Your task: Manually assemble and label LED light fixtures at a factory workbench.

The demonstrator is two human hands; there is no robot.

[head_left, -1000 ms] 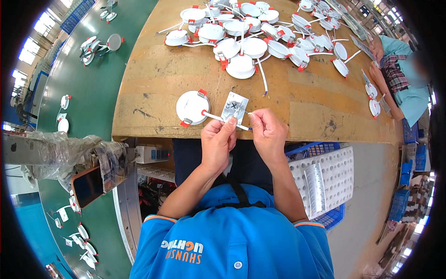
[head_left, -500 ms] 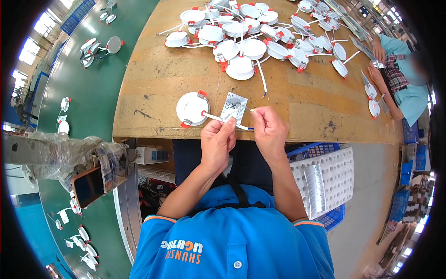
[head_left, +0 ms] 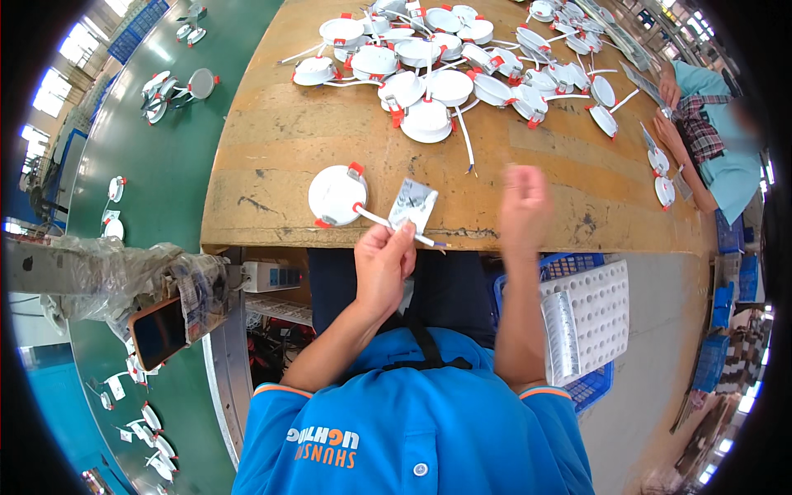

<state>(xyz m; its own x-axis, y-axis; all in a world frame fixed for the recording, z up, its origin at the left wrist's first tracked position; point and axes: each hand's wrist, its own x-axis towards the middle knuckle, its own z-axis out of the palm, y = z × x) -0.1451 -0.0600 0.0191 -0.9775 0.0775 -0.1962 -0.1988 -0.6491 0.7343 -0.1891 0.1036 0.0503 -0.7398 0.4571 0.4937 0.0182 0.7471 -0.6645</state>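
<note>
My left hand [head_left: 384, 262] pinches a white cable [head_left: 374, 216] near its end, where thin wire ends stick out past the fingers. The cable runs from a round white downlight [head_left: 337, 195] with red-tipped clips, which lies on the worktable close to its near edge. A silver printed label [head_left: 414, 203] stands up at the same pinch, tilted to the right; the fingers hide how it meets the cable. My right hand [head_left: 525, 206] is off to the right, apart from the lamp and cable. Motion smears its fingers, so any small thing in them is not visible.
Many similar downlights [head_left: 426, 120] lie heaped across the far side of the brown worktable [head_left: 272, 181]. A green conveyor [head_left: 165, 190] carries more lamps at left, beside a phone [head_left: 158, 332] on a wrapped bar. A co-worker [head_left: 716, 140] sits far right. Below is a blue crate [head_left: 596, 386] with a white perforated tray [head_left: 590, 322].
My right hand has left the cable end and swung to the right. The label and cable have tilted in my left hand, and the downlight has shifted slightly left.
</note>
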